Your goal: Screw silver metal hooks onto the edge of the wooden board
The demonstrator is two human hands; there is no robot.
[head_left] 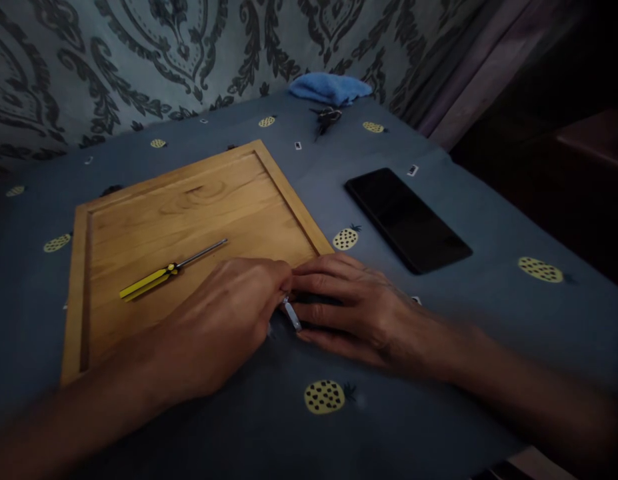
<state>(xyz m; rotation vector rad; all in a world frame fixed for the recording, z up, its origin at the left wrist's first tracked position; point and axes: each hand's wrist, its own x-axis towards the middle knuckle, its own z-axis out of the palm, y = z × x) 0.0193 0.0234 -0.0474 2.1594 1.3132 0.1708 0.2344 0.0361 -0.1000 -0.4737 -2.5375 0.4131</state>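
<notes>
Tablecloth (381, 427): dark blue, pineapple print, spread under everything listed

Right hand (359, 303): fingers reaching toward the left hand, slightly parted, thumb low; fingertips at a small metal piece, though whether they pinch it or only steady it cannot be told

Left hand (239, 300): fingers curled, thumb and forefinger drawn nearly together, close against the right fingertips; anything inside the curl is hidden

Small metal piece (293, 316): silvery, narrow, tilted; lies between the two hands, upper end just beside the left fingertips, lower end at the right thumb tip; full shape covered by the fingers

Hazards, as judged: so slight a piece could slip or twist if either hand eases off unevenly; crowded fingers hide the contact and could lead to misplacement; dim light adds to this

Wooden tray (295, 200): shallow, raised rim; partly under the left forearm, its near right portion screened by the hands

Screwdriver (171, 269): yellow and black handle, metal shank; loose on the tray beside the left hand, could roll if the tray is jolted

Phone (407, 220): black, flat on the tablecloth, beyond the right hand

Dark object (329, 118): small, irregular, unidentified

Blue cloth (330, 89): crumpled, near the patterned backdrop (183, 40)
</notes>
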